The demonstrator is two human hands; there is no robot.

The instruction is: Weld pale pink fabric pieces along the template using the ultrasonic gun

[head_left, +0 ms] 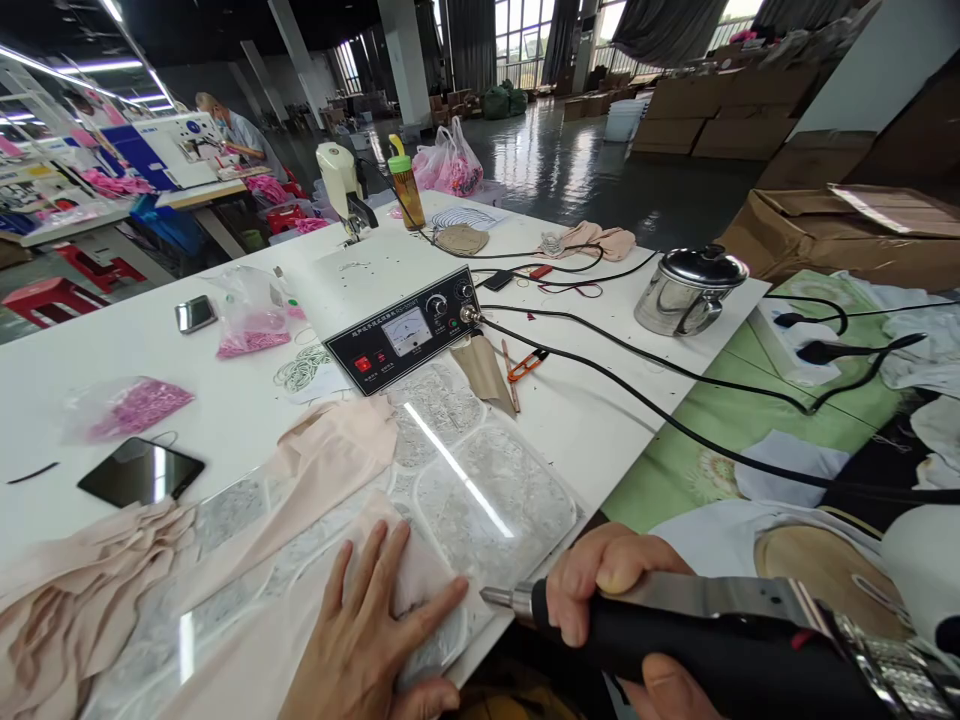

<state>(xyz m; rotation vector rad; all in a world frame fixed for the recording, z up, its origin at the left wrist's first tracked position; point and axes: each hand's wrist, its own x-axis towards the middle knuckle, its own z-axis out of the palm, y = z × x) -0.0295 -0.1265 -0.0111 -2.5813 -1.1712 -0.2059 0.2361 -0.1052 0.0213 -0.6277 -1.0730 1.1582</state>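
My left hand (375, 625) lies flat with fingers spread on a strip of pale pink fabric (247, 655), pressing it onto a clear patterned sheet (495, 490) on the white table. My right hand (607, 580) is wrapped round a black ultrasonic handpiece (697, 640) with a metal tip. That tip points left, close to the fabric's end beside my left thumb; whether it touches cannot be told. More pink fabric (337, 435) lies beyond my left hand, and a gathered pile (82, 600) sits at the left. Behind the sheet stands the black control box (405, 330) with a dial meter.
Black cables (645, 400) cross the table's right side. A steel lidded cup (690, 290), orange snips (528, 364), a phone-like dark slab (141, 472) and bags of pink pieces (251, 315) stand about. Further back are a bottle (406, 190) and a person (244, 135) at a sewing machine.
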